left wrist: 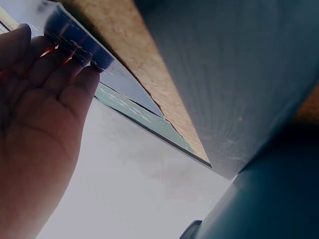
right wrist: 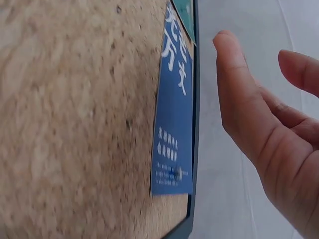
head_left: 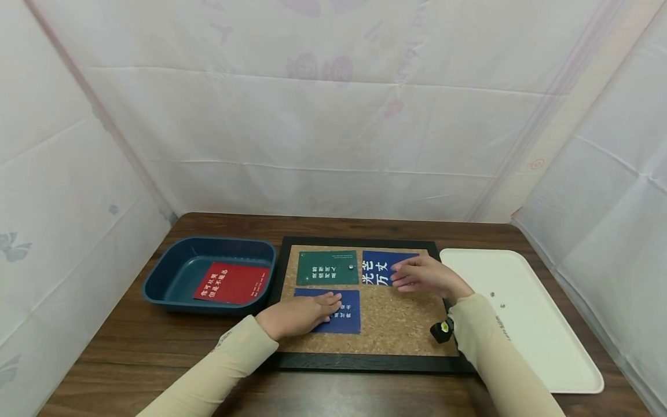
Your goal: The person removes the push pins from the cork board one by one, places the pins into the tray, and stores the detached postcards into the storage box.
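My left hand (head_left: 301,315) lies with its fingers extended over a blue card (head_left: 350,321) at the lower left of a framed cork board (head_left: 396,330). In the left wrist view its fingertips (left wrist: 94,69) press along that card. My right hand (head_left: 428,275) hovers at a second blue card (head_left: 375,267) with large white characters, at the upper right of the board. Its fingers are loosely bent and hold nothing; the right wrist view shows them apart from the card. A small pushpin (right wrist: 175,173) stands in this card. Upper left, a green card (head_left: 325,267) carries a silver pushpin (head_left: 351,267).
Left of the board stands a dark blue basin (head_left: 161,284) with a red card (head_left: 231,284) in it. A white tray (head_left: 542,341) on the right holds two small pins (head_left: 497,300). A black device (head_left: 442,330) sits by my right wrist. White sheeting surrounds the wooden table (head_left: 156,359).
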A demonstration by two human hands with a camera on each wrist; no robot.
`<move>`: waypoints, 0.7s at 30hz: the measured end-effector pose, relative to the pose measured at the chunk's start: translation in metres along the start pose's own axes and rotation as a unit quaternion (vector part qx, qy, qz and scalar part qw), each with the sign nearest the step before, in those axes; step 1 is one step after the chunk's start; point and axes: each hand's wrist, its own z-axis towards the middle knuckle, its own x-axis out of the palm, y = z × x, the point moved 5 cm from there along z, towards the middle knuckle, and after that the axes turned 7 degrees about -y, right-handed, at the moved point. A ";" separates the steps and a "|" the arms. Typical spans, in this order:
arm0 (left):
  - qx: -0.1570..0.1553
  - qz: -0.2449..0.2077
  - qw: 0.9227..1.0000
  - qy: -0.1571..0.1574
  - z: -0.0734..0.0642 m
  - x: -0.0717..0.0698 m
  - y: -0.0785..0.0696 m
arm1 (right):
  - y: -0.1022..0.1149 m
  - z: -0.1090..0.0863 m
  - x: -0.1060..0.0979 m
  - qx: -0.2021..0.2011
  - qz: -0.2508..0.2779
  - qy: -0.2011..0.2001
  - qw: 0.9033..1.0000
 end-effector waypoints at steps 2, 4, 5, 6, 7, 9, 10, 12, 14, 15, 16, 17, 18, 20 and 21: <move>0.002 0.001 1.000 0.000 0.000 0.000 0.000 | 0.002 0.001 0.005 0.004 -0.003 -0.002 1.000; 0.001 0.002 1.000 0.001 0.000 0.000 0.000 | 0.003 0.001 0.010 0.002 -0.007 0.007 1.000; 0.001 0.001 1.000 0.001 0.001 0.000 0.000 | 0.004 0.002 0.013 0.003 -0.007 0.011 1.000; 0.000 0.000 1.000 0.002 0.001 0.000 0.000 | 0.004 0.002 0.016 0.003 -0.006 0.015 1.000; -0.001 -0.001 1.000 0.003 0.001 0.000 0.000 | 0.004 0.002 0.018 0.002 -0.005 0.019 1.000; -0.005 -0.006 1.000 0.004 0.001 0.000 0.000 | 0.005 0.003 0.024 0.001 -0.002 0.032 0.999; -0.007 -0.010 1.000 0.004 0.001 0.000 0.000 | 0.006 0.004 0.026 0.000 -0.003 0.036 0.999; -0.012 -0.018 1.000 0.004 0.001 0.000 0.000 | 0.006 0.006 0.031 0.001 -0.007 0.039 0.999; -0.014 -0.021 1.000 0.004 0.002 0.000 0.000 | 0.006 0.007 0.035 0.003 -0.013 0.041 0.999; -0.014 -0.021 1.000 0.004 0.002 0.000 0.001 | 0.006 0.008 0.037 0.005 -0.016 0.040 0.999; -0.013 -0.021 1.000 0.004 0.002 0.000 0.001 | 0.007 0.009 0.039 0.006 -0.021 0.039 0.999; -0.014 -0.021 1.000 0.004 0.002 0.000 0.001 | 0.006 0.009 0.041 0.010 -0.020 0.039 0.999; -0.014 -0.022 1.000 0.004 0.002 0.000 0.001 | 0.006 0.009 0.043 0.013 -0.019 0.041 0.999; -0.013 -0.023 1.000 0.004 0.002 0.000 0.001 | 0.006 0.010 0.047 0.017 -0.018 0.044 0.999; -0.013 -0.023 1.000 0.004 0.002 0.000 0.001 | 0.006 0.011 0.048 0.020 -0.015 0.045 0.999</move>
